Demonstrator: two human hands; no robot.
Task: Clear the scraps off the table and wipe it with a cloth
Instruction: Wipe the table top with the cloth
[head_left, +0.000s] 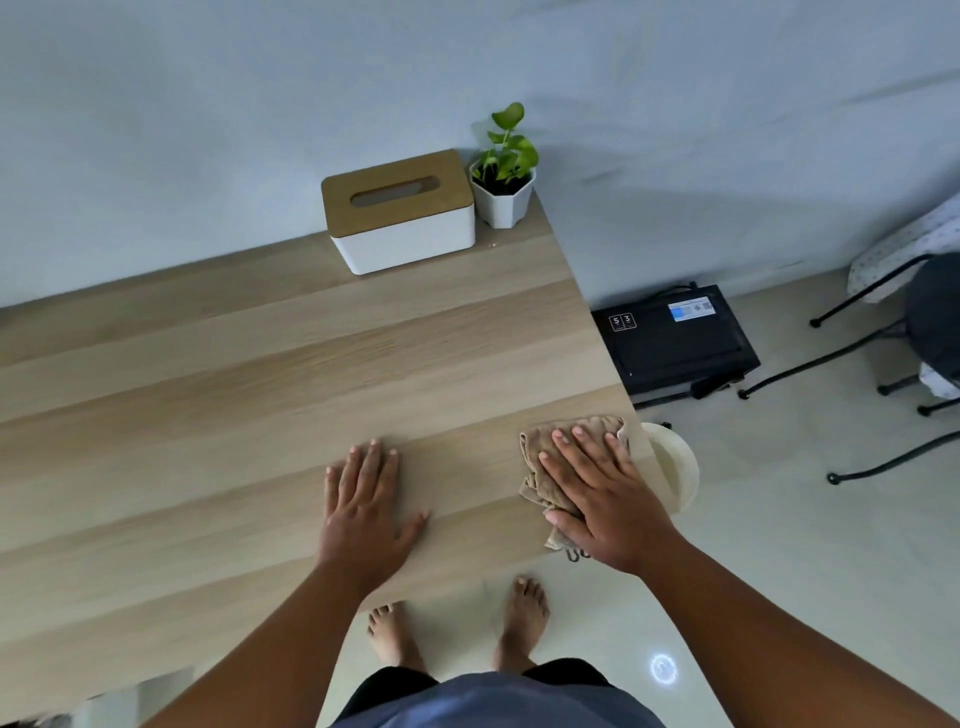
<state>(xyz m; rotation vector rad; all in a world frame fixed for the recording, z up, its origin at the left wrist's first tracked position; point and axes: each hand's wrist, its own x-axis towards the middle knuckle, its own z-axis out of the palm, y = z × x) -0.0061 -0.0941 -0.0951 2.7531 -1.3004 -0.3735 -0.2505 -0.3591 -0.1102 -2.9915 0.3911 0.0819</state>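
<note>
Black box (675, 343) on floor: "5", "3"; blue label unreadable.

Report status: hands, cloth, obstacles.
Right hand flat on cloth, near table corner. Left hand flat on bare wood. No scraps visible. Tissue box, plant at far edge.

A white tissue box (400, 213) with a wooden lid is sitting against the wall. Just right of the tissue box, a small potted plant (505, 171) is standing in a white pot. Further right of the box, a black device (675, 345) is lying on the floor, with black chair legs (857, 291) beyond it.
</note>
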